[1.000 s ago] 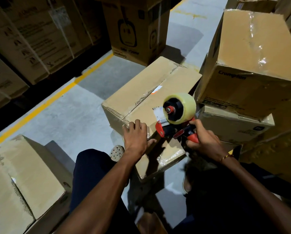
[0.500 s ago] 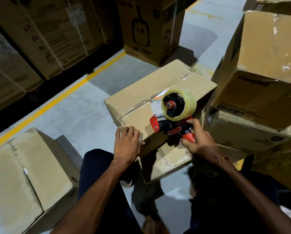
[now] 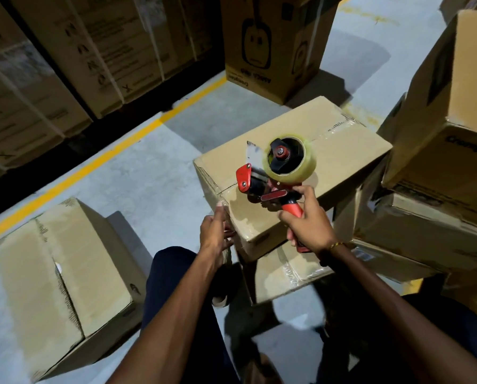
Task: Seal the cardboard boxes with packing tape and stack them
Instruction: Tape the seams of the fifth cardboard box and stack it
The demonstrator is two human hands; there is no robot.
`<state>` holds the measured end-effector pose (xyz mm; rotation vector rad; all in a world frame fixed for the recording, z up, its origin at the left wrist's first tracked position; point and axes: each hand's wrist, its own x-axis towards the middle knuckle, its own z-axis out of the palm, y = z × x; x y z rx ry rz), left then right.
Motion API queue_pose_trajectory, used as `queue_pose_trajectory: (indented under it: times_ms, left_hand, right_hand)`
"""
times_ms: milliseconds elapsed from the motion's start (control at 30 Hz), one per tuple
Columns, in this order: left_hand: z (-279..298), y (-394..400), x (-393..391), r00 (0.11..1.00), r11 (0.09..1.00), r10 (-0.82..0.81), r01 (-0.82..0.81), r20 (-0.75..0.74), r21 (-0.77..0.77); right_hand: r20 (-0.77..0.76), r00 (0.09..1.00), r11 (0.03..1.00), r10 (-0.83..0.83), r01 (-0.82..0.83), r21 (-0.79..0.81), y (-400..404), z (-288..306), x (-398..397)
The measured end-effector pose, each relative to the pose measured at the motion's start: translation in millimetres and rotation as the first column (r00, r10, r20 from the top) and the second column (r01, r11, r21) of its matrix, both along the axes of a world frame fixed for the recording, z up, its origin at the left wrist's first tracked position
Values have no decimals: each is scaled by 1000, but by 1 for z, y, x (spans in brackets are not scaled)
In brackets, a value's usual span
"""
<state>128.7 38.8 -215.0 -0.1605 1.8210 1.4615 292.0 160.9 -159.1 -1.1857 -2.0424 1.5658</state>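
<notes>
I see my right hand wrapped tight around the red handle of the red and black tape dispenser, holding its roll of clear packing tape just above the near end of the brown cardboard box in the centre. My left hand lies with fingers straight and loosely apart against that box's near left corner, gripping nothing, and the box sits on another taped cardboard box, with a separate brown box on the grey floor at near left
</notes>
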Motion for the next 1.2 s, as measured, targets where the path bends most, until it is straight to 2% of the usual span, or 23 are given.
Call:
queue_pose_trajectory:
  times_ms: [133,300,467,633,800,1000,1067,1200]
  left_hand:
    - [-13,14,6,999,1000,14,-15,-31,-11]
    - [-11,20,15,980,989,19,-47,-200,-138]
    - [-13,20,31,983,986,96,-116,-158,-119]
    - [-28,11,39,991,991,130,-130,19,-42]
    - [-20,-13,36,988,997,-45,35,147,69]
    - [-14,-31,31,926,978,-205,203,318,42]
    - [-12,-31,32,904,981,-195,174,381,90]
    - [-12,-29,31,917,983,-84,11,390,186]
  right_hand:
    - [-47,998,998,-38,35,-57,-1,-9,-12]
    - [-70,994,991,-80,72,-109,1,-23,-16]
    - [-51,993,984,-102,93,-154,5,-32,-13]
    - [-45,995,983,-84,75,-168,8,-31,-12]
    - [-24,999,991,-38,35,-127,7,-27,-11]
    - [-2,1000,997,-1,1,-83,8,-21,-8]
    - [12,1000,998,12,-12,-60,7,-18,-9]
    - [25,999,999,19,-18,-34,8,-16,-10]
